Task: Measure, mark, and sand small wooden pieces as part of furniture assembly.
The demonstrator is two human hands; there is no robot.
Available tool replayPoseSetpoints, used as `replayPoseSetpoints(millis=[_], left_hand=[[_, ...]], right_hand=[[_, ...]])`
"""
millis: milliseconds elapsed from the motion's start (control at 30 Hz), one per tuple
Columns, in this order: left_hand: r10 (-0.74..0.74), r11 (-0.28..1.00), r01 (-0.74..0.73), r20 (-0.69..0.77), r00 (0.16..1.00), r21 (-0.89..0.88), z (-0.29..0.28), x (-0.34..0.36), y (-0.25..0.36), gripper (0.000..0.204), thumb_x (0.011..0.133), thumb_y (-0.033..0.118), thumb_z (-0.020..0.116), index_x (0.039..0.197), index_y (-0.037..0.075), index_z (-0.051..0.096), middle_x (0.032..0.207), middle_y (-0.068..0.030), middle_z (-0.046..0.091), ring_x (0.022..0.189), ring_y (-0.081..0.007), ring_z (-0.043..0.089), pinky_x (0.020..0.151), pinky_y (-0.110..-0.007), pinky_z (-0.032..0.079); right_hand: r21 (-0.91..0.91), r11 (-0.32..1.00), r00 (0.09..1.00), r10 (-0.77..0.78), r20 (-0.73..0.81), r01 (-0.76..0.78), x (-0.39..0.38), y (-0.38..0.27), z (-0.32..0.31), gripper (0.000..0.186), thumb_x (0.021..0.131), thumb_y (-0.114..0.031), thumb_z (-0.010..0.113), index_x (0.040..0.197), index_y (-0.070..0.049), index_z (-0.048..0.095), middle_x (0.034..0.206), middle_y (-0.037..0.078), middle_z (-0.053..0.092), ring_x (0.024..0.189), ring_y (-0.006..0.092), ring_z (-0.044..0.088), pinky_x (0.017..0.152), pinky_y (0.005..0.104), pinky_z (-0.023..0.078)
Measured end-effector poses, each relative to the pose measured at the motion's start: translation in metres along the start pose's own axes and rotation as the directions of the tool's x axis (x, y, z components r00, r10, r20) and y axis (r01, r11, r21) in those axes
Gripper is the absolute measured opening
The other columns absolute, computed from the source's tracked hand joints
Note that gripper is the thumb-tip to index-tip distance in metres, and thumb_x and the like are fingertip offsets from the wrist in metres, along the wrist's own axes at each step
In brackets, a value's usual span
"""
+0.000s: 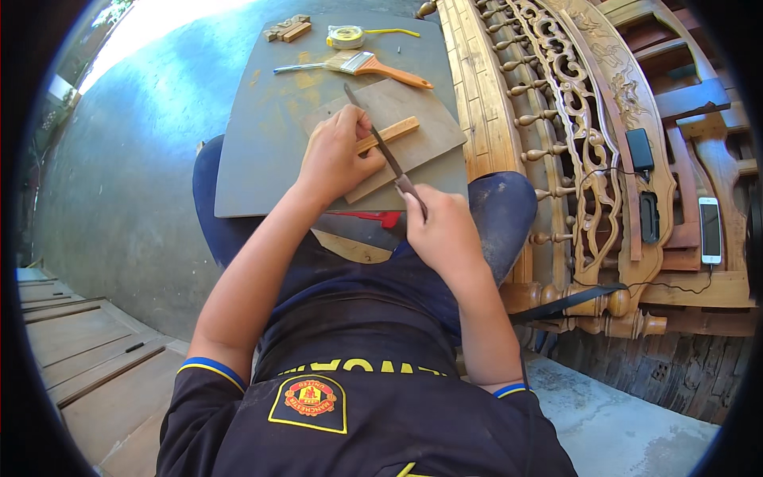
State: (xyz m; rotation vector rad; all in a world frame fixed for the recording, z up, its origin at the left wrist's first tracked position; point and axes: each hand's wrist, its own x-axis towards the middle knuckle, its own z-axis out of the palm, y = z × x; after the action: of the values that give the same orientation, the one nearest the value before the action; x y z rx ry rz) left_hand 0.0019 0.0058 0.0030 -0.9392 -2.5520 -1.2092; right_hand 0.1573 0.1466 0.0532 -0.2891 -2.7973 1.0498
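Note:
My left hand (338, 151) pinches a small light-brown wooden stick (403, 129) and presses it on a thin square board (433, 127). The board lies on a grey tabletop (258, 171) in front of me. In my right hand (443, 230) is the handle of a long, narrow dark file (386, 149). Its blade slants up and to the left, lying across the stick just right of my left fingers. My left palm hides the stick's near end.
Beyond the board lie a paintbrush (397, 74), a yellow tape measure (346, 36) and small wood pieces (288, 29). Carved wooden furniture (592, 135) stands close on the right, bearing a white phone (710, 230), black devices (639, 149) and cables. Something red (388, 219) shows under the tabletop.

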Motion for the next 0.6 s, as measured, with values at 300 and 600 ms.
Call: replayPoseSetpoints(millis=[300,600], left_hand=[[0.020,0.999,-0.019,0.005,1.000,-0.044,-0.001,0.000,0.001,0.038,0.071,0.015,0.077,0.098,0.003,0.053,0.088,-0.0150,0.065,0.086,-0.0318,0.067,0.080,-0.041,0.055],[0.046,0.999,-0.046,-0.023,0.999,-0.013,0.002,0.000,-0.001,0.037,0.071,0.013,0.076,0.099,0.002,0.054,0.088,-0.0148,0.065,0.085,-0.0314,0.067,0.079,-0.041,0.055]], right_hand=[[0.011,0.999,0.999,-0.045,-0.030,0.045,-0.010,0.002,-0.006,0.015,0.096,-0.011,0.060,0.091,0.001,0.068,0.076,0.028,0.065,0.076,0.0465,0.066,0.068,0.0533,0.051],[0.051,0.999,1.000,0.008,-0.020,-0.007,-0.044,0.001,-0.021,0.016,0.096,-0.009,0.060,0.089,0.003,0.068,0.077,0.028,0.065,0.074,0.0474,0.066,0.067,0.0535,0.051]])
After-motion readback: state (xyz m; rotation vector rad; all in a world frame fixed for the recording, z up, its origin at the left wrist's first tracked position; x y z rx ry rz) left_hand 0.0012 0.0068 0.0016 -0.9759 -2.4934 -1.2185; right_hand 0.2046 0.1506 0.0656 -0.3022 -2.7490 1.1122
